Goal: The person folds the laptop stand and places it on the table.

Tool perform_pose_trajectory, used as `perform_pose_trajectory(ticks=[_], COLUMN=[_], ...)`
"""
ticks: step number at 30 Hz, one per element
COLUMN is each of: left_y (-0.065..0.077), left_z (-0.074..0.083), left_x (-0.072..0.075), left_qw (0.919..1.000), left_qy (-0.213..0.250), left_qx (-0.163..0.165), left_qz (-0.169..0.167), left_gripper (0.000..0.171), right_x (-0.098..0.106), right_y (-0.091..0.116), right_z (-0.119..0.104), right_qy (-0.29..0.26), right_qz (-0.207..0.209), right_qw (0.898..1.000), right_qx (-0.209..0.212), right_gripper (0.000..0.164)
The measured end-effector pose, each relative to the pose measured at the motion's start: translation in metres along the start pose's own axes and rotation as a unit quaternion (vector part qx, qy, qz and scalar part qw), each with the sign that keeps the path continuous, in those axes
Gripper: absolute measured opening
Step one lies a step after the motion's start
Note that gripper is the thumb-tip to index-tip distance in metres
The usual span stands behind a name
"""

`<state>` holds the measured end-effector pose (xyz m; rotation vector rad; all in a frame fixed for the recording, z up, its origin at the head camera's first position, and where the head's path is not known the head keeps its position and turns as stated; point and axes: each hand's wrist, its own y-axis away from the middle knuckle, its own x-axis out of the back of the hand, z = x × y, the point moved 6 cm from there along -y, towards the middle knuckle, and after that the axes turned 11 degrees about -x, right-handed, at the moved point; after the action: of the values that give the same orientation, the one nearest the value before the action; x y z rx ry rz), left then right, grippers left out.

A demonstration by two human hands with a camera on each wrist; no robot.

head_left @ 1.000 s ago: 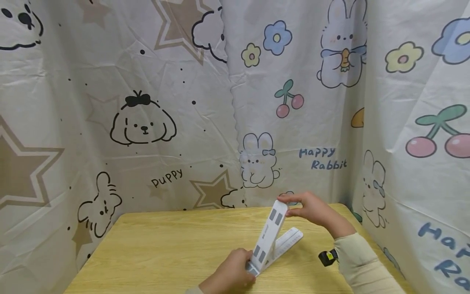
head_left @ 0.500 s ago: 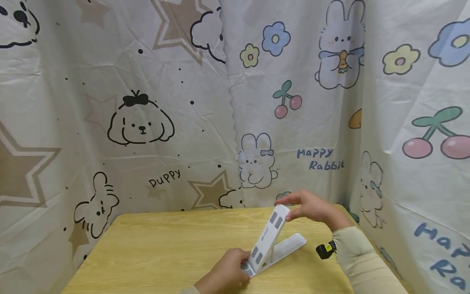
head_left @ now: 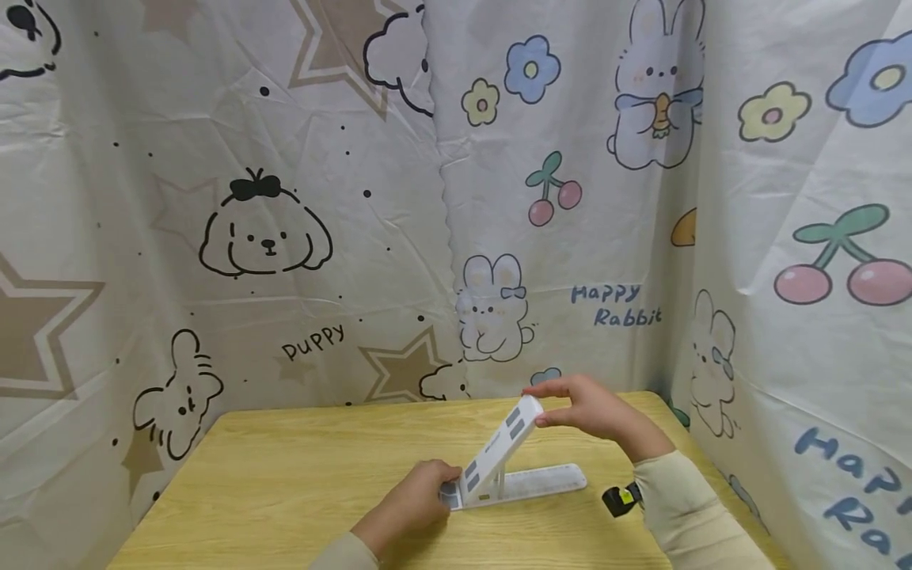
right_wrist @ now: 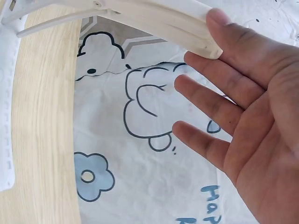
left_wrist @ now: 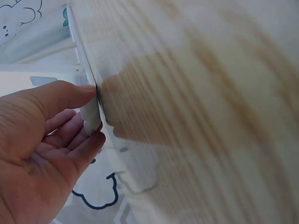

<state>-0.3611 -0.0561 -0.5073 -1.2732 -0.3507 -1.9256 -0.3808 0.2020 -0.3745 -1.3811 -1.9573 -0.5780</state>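
A white folding laptop stand (head_left: 502, 445) with grey pads is spread into a V above the wooden table. Its lower arm (head_left: 545, 481) runs to the right, and the upper arm slants up, with a thin strut between them. My left hand (head_left: 416, 495) pinches the hinged end; the left wrist view has thumb and fingers of that hand (left_wrist: 44, 135) on either side of the white end (left_wrist: 92, 116). At the raised tip, my right hand (head_left: 594, 408) holds the upper arm (right_wrist: 163, 25) between thumb and index finger, the other fingers of the hand (right_wrist: 266, 98) extended below.
The yellow wood-grain table (head_left: 285, 475) reaches back to a printed cloth curtain (head_left: 385, 237), which encloses it at the back and sides. A small black wrist camera (head_left: 620, 500) hangs by the right sleeve (head_left: 698, 507).
The stand has shifted left and swung round, so its lower arm now points more directly right. Its upper arm leans lower to the right. Both hands moved along with it, keeping their grips.
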Motion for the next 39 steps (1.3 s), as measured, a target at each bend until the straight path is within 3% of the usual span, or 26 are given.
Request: perform_pose_trajectory(ticks=[5, 12, 17, 22, 27, 33, 39], left_y=[0.0, -0.006, -0.019, -0.041, -0.063, -0.081, -0.09], left_z=[-0.001, 0.0, 0.018, 0.052, 0.084, 0.102, 0.107], left_x=[-0.001, 0.0, 0.014, 0.042, 0.06, 0.063, 0.059], left_qw=[0.9997, 0.9984, 0.9938, 0.982, 0.9711, 0.9629, 0.9597], left_qy=[0.015, 0.045, 0.094, 0.135, 0.164, 0.185, 0.184], left_qx=[0.017, 0.034, 0.032, 0.014, 0.004, -0.009, -0.019], left_qz=[-0.009, -0.009, 0.05, 0.131, 0.174, 0.196, 0.212], left_gripper=[0.058, 0.066, 0.072, 0.069, 0.066, 0.063, 0.051], right_x=[-0.002, -0.003, -0.005, -0.017, -0.032, -0.053, -0.062], right_y=[-0.003, 0.0, 0.004, 0.005, 0.007, 0.007, 0.012], right_z=[0.003, 0.013, 0.043, 0.088, 0.123, 0.146, 0.155], right_qy=[-0.015, -0.025, -0.029, -0.036, -0.056, -0.073, -0.092], right_qz=[-0.004, -0.005, -0.005, -0.018, -0.049, -0.089, -0.094], right_qw=[1.0, 1.0, 1.0, 0.999, 0.997, 0.993, 0.989], right_qx=[-0.012, 0.012, 0.001, -0.011, -0.011, -0.037, -0.062], right_gripper=[0.052, 0.058, 0.058, 0.058, 0.051, 0.054, 0.055])
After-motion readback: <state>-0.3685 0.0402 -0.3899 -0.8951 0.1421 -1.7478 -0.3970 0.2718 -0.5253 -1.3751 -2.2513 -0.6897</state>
